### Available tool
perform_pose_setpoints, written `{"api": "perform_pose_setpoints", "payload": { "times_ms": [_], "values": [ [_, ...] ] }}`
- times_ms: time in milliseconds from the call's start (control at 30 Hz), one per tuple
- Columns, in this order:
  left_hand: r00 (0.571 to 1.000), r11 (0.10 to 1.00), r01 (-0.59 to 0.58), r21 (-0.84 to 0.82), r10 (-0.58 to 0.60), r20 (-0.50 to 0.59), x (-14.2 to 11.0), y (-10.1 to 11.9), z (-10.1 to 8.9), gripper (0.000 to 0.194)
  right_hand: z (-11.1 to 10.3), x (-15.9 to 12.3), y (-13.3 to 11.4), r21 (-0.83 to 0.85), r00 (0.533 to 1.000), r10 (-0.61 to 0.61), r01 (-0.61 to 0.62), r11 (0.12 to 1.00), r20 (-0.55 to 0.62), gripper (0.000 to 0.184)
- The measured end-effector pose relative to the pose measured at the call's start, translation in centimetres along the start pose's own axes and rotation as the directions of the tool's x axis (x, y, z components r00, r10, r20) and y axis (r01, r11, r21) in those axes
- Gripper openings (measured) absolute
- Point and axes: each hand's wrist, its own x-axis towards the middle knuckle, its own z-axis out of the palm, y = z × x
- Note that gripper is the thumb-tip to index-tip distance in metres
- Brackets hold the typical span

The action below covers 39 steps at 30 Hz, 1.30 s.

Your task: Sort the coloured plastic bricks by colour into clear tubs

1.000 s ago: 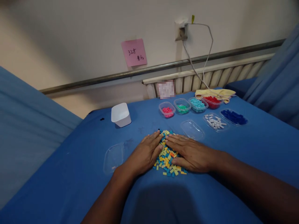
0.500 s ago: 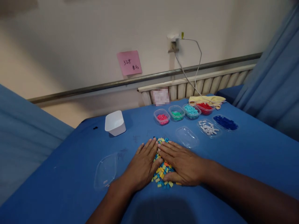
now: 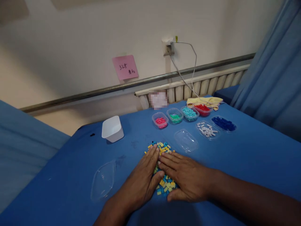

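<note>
A pile of small yellow, blue and orange building bricks (image 3: 167,183) lies on the blue cloth. My left hand (image 3: 144,175) rests flat over its left side, fingers stretched forward. From the right, my right hand (image 3: 184,175) lies flat on the pile, fingers extended and thumb spread toward me. The fingertips of both hands come close together at the middle. Loose bricks show beyond the fingertips and between the two thumbs; the rest are hidden under the palms. Neither hand grips anything.
A white tub (image 3: 113,129) stands back left. Clear lids lie left (image 3: 103,181) and right (image 3: 186,140). Tubs of pink (image 3: 160,121), green (image 3: 175,116), turquoise (image 3: 189,113) and red pieces (image 3: 203,109) line the back. Lids hold white (image 3: 207,130) and dark blue pieces (image 3: 223,124). A yellow cloth (image 3: 204,102) lies behind.
Both hands have shifted over the pile toward me, uncovering bricks at its far end. Some bricks there are more spread out. The camera view has also shifted, moving the scene left and down.
</note>
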Motion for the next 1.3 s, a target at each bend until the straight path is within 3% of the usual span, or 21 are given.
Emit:
{"api": "perform_pose_setpoints", "payload": {
  "times_ms": [167,300,467,567,700,833,1000,1300],
  "values": [
    [0.999,0.999,-0.016,-0.037,0.018,0.04,0.1,0.6,-0.7,0.078,-1.0,0.3,-0.5,0.035,0.993,-0.108,0.107,0.994,0.037,0.096],
    [1.0,0.999,-0.009,0.039,0.01,-0.013,0.8,0.0,-0.9,0.065,-1.4,0.5,-0.7,-0.01,0.992,-0.12,0.121,0.993,0.032,0.092],
    [0.994,0.993,0.101,0.06,-0.098,-0.039,1.1,-1.5,0.3,0.061,-1.2,0.5,-0.8,-0.098,0.981,-0.195,0.193,0.976,-0.012,0.06],
    [0.994,0.994,0.101,0.041,-0.099,-0.051,1.1,-2.0,1.1,0.06,-0.9,0.6,-0.7,-0.145,0.972,-0.234,0.227,0.963,-0.034,0.052],
    [0.986,0.997,0.014,0.071,-0.002,-0.169,1.2,-1.7,0.9,0.051,-0.4,0.9,-0.3,-0.24,0.947,-0.306,0.275,0.931,-0.101,0.034],
    [0.942,0.994,-0.106,0.018,0.106,-0.319,1.4,-0.3,-0.2,0.03,0.0,1.0,0.3,-0.329,0.944,-0.297,0.237,0.914,-0.145,0.019],
    [0.961,0.984,-0.178,-0.031,0.167,-0.221,1.2,1.1,-0.8,0.022,0.3,1.1,0.6,-0.348,0.941,-0.314,0.256,0.902,-0.124,0.016],
    [0.972,0.98,-0.201,0.011,0.2,-0.126,0.8,1.2,-0.8,0.02,0.4,1.1,0.4,-0.361,0.919,-0.361,0.287,0.888,-0.157,0.016]
  ]
}}
